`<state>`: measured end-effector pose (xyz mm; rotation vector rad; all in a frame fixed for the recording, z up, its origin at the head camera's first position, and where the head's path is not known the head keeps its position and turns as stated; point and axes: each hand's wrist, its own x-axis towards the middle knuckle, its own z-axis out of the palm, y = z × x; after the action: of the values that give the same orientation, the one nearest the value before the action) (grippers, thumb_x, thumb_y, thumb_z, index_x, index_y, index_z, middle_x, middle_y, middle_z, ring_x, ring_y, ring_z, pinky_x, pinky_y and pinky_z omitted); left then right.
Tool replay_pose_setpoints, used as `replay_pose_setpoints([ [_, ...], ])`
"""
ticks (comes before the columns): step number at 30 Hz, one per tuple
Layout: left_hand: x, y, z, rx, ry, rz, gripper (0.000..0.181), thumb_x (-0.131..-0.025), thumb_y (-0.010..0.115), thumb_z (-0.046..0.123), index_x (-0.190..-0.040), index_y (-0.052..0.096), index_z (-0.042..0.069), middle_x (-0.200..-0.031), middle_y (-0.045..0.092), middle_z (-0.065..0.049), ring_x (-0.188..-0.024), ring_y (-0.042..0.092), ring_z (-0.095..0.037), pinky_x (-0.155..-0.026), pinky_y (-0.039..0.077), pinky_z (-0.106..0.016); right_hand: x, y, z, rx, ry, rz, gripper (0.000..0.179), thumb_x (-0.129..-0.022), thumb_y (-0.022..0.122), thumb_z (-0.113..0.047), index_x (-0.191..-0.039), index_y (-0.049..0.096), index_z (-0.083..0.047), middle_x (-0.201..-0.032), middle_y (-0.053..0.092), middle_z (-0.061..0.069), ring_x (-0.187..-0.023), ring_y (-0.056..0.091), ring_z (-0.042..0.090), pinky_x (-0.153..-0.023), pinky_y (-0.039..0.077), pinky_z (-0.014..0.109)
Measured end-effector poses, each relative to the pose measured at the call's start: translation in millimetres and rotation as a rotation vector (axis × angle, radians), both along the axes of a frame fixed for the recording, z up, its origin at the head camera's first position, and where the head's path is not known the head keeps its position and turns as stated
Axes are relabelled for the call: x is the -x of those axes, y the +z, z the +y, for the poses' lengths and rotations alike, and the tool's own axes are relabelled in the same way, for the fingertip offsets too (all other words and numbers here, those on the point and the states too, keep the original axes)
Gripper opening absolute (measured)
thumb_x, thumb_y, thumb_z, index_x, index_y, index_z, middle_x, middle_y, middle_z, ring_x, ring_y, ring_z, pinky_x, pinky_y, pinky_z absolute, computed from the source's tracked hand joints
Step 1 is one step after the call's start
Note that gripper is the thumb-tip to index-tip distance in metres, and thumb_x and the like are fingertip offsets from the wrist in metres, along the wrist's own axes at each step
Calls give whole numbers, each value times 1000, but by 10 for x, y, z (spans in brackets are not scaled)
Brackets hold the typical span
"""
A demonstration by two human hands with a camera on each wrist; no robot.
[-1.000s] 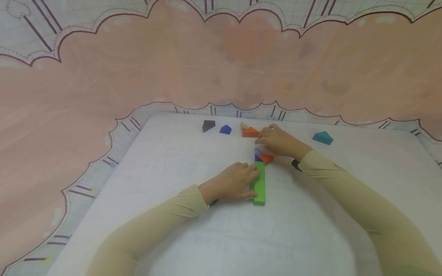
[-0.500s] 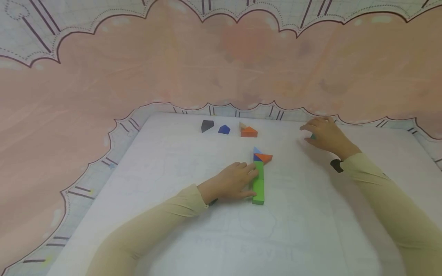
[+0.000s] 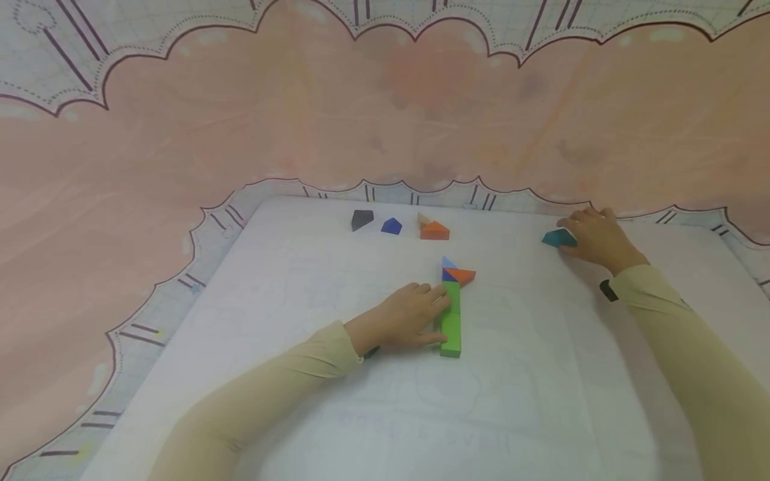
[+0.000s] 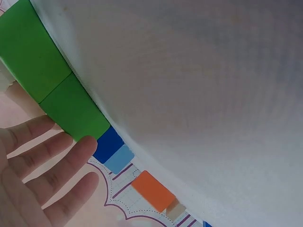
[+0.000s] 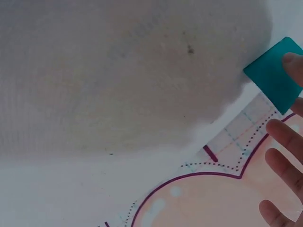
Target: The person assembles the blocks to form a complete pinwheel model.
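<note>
Two green blocks (image 3: 451, 334) lie end to end on the white table. My left hand (image 3: 404, 315) rests against their left side, its fingers (image 4: 71, 165) fairly straight in the left wrist view. At their far end sit a dark blue triangular block (image 3: 448, 275), a light blue one (image 3: 448, 263) and an orange one (image 3: 463, 275). Toward the far right, my right hand (image 3: 595, 239) holds a teal angular block (image 3: 556, 237) by its right end. In the right wrist view the thumb presses one face of the teal block (image 5: 272, 73), while the other fingers are spread.
Along the far side lie a dark grey block (image 3: 362, 220), a blue five-sided block (image 3: 392, 226) and an orange block (image 3: 435, 232), with a beige block (image 3: 423, 219) behind it. A patterned cloth (image 3: 385, 120) borders the white tabletop (image 3: 289, 267).
My right hand has moved right from the small triangular blocks to the teal block and taken hold of it. My left hand has stayed at the green blocks.
</note>
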<state>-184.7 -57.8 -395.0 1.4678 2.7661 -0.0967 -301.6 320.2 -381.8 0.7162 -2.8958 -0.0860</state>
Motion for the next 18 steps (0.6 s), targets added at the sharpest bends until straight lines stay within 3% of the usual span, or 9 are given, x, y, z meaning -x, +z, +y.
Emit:
replay_pose_setpoints([
  [8,7,-16,2,-5,-1,9,55,-89,52,56,-123,48,13,-118,51,-1,-95,51,-13,-84,44,-28,56,-50,-23,10,10,-66,36,-77,71,-10,-110,61,1,-109,64,26,-104,55,48,-87,35,69],
  [18,12,-18,11,7,4,9,56,-89,51,57,-124,47,13,-120,52,-1,-97,52,-14,-85,45,-29,49,-73,-328,57,55,-114,35,-79,70,-4,-113,62,-1,-110,65,22,-111,52,44,-95,30,67],
])
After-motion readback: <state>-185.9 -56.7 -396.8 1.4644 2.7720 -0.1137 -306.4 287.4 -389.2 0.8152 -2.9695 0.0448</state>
